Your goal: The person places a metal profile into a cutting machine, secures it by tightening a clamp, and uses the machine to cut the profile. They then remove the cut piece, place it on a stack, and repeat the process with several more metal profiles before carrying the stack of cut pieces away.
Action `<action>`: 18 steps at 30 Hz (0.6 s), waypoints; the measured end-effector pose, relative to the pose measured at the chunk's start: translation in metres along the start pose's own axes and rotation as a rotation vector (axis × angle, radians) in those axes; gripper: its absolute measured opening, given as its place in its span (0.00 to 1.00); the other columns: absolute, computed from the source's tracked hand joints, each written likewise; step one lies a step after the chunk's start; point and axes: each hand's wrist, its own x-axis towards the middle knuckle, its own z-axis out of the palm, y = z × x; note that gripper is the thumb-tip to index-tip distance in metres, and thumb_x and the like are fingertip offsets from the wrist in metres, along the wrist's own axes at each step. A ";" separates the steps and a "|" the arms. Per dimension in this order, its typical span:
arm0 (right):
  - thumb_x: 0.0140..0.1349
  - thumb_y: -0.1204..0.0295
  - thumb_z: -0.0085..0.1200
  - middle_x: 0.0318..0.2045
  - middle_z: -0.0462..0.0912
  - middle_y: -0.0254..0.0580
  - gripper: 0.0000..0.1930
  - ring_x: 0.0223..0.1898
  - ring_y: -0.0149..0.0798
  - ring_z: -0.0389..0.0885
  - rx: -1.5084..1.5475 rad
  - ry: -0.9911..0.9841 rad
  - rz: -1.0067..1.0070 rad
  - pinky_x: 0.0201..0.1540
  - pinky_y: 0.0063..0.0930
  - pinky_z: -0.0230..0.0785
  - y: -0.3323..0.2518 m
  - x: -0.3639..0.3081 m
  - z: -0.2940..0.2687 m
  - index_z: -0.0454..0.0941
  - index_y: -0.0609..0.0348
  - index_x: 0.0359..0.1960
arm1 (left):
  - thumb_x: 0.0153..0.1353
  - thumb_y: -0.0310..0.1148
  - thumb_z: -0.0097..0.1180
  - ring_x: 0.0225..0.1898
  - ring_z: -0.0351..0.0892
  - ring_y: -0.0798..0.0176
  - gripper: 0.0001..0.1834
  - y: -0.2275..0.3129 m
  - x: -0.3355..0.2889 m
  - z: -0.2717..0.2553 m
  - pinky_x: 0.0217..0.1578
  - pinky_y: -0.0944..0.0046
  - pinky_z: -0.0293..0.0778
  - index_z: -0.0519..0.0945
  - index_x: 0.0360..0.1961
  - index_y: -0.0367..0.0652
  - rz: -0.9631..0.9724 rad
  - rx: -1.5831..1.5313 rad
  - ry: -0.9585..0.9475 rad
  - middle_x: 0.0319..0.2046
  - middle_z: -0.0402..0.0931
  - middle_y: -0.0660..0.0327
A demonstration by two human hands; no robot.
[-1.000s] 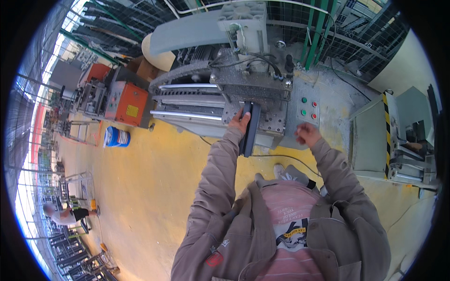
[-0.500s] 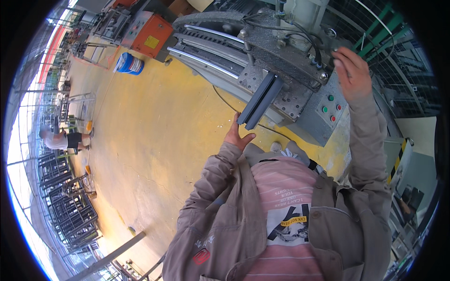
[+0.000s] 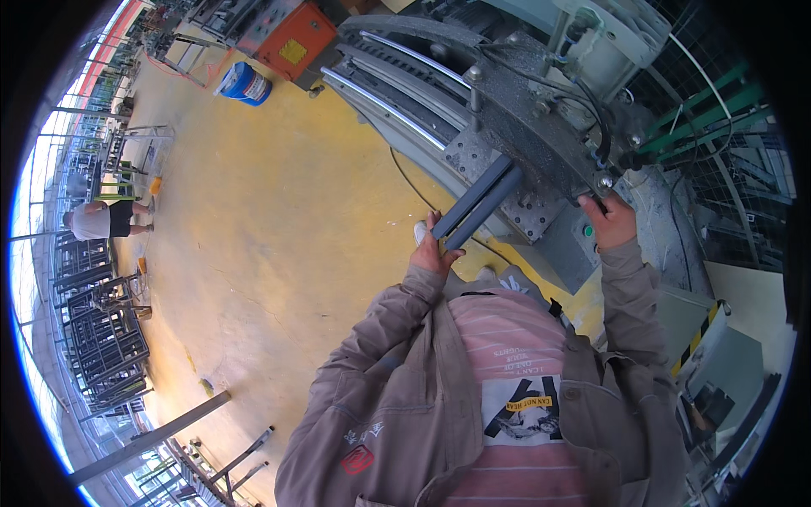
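A grey slotted bar (image 3: 481,201), which looks like a metal profile, juts from the machine (image 3: 507,118) toward me. My left hand (image 3: 435,253) grips its near end, thumb on one side and fingers on the other. The bar's far end goes under a dark, heavy plate (image 3: 541,127). At the near right corner of that plate, below a round bolt head, my right hand (image 3: 612,223) has its thumb and fingers closed on a small dark part that I cannot make out. Beside this hand shows one green button (image 3: 588,230) on the control box (image 3: 557,258).
A blue bucket (image 3: 245,84) stands on the yellow floor near an orange machine cabinet (image 3: 291,46). Far left, a person (image 3: 106,220) stands by stacked dark frames (image 3: 106,346). Green bars (image 3: 705,127) and wire mesh lie at right. A loose cable (image 3: 410,182) runs along the floor.
My right hand has come down from beside the machine's upper right onto the plate's corner, over the button area. My left hand has closed around the bar's end. The view has shifted slightly.
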 end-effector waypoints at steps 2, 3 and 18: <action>0.79 0.59 0.82 0.45 0.96 0.48 0.19 0.43 0.41 0.93 0.072 0.108 0.007 0.50 0.42 0.84 -0.003 0.006 0.003 0.97 0.59 0.61 | 0.72 0.49 0.86 0.91 0.71 0.37 0.73 0.003 -0.002 0.014 0.85 0.46 0.76 0.46 0.99 0.33 0.046 -0.006 0.058 0.94 0.66 0.41; 0.79 0.59 0.82 0.45 0.97 0.48 0.19 0.43 0.41 0.93 0.095 0.138 0.001 0.50 0.42 0.84 -0.005 0.008 0.003 0.97 0.59 0.60 | 0.72 0.47 0.86 0.92 0.70 0.37 0.73 0.002 -0.006 0.020 0.87 0.47 0.75 0.45 0.99 0.32 0.038 -0.018 0.047 0.95 0.65 0.41; 0.82 0.62 0.80 0.53 1.00 0.42 0.20 0.52 0.35 0.95 0.221 0.182 0.208 0.62 0.36 0.86 -0.064 0.064 0.006 0.96 0.63 0.64 | 0.86 0.51 0.74 0.45 0.95 0.65 0.27 0.019 0.035 -0.094 0.41 0.62 0.90 0.90 0.68 0.37 -0.453 -0.864 -0.287 0.49 0.95 0.60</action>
